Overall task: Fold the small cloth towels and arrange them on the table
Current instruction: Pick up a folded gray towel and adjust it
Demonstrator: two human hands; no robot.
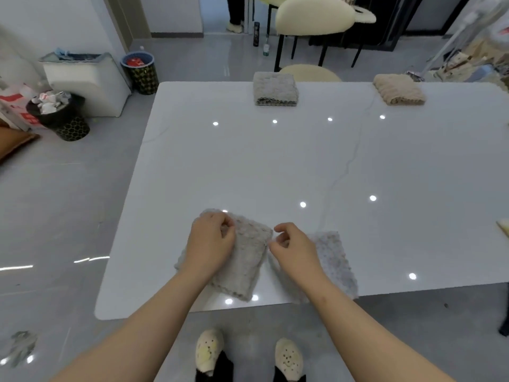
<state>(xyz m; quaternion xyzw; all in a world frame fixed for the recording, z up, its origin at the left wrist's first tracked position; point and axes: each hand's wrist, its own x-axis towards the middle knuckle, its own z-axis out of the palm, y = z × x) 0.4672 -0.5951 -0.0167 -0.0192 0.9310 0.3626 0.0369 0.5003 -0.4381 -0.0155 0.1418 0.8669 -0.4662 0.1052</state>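
Bright, even indoor light is given from overhead. Lamps are mirrored as small white dots across the glossy white marbled worktop (275, 161). Glare streaks are caught on the shiny grey tiled floor (55, 216) at left. Shadows are kept faint and soft. Slight motion blur is noted on the left hand (210, 244), the right hand (294, 252) and the grey fluffy cloth towel (248, 263) beneath. Straight edges are bowed by wide-angle distortion near the borders, and the far background is rendered soft.

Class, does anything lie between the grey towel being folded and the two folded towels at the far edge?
Nothing visible does: only bare table lies between the near grey towel and the folded grey towel and beige towel.
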